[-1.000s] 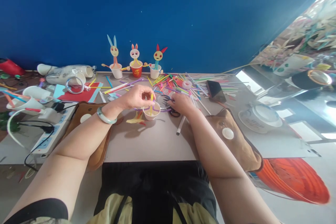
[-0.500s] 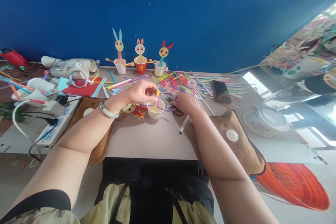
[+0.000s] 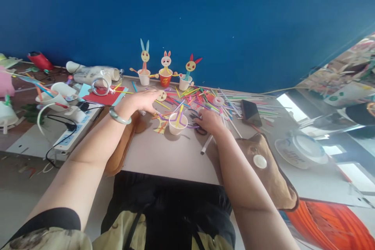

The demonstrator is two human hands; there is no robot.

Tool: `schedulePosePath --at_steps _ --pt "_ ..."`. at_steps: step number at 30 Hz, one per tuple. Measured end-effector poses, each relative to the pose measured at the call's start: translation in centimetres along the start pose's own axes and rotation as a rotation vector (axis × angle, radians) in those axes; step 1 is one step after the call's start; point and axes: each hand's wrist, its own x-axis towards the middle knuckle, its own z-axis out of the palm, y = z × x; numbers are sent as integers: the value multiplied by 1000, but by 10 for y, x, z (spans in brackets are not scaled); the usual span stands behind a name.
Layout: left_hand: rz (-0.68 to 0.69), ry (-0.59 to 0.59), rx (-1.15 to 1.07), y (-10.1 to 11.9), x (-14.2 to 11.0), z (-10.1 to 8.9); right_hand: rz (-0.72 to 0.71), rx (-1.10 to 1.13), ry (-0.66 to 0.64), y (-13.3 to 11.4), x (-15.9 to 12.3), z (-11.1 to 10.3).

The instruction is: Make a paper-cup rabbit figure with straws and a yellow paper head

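A small white paper cup (image 3: 177,123) stands on the table in front of me, with a yellow straw and bent purple straws stuck in it. My left hand (image 3: 142,100) is stretched out flat to the left of and beyond the cup. Its fingertips are at a small round paper face (image 3: 161,95). My right hand (image 3: 210,120) rests just right of the cup with curled fingers on black scissors (image 3: 195,118). Yellow and red paper scraps (image 3: 161,127) lie left of the cup.
Three bunny figures in cups (image 3: 166,73) stand at the blue wall. Several coloured straws (image 3: 205,99), a tape roll (image 3: 218,100) and a phone (image 3: 251,112) lie behind my hands. A white pen (image 3: 206,145), brown cushions (image 3: 265,168), a power strip (image 3: 73,133) and a lidded bowl (image 3: 301,152) surround them.
My left hand has let go of the straws in the cup and reached out flat to the far left, toward the round paper face. My right hand has stayed on the scissors.
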Motion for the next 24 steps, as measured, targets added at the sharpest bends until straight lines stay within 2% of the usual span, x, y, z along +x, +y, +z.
schedulePosePath --at_steps 2,5,9,12,18,24 --pt "-108 -29 36 -7 10 2 -9 1 4 0 0 1" --pt "-185 35 80 -12 30 5 -4 9 6 -1 0 3" --pt "-120 48 141 -6 56 19 -12 22 16 0 0 3" --pt "-55 40 180 2 67 34 -17 25 27 1 0 1" --pt "-36 120 211 4 72 54 -32 37 41 1 -2 -1" --pt "-73 232 117 1 76 58 -32 61 47 0 -3 -3"
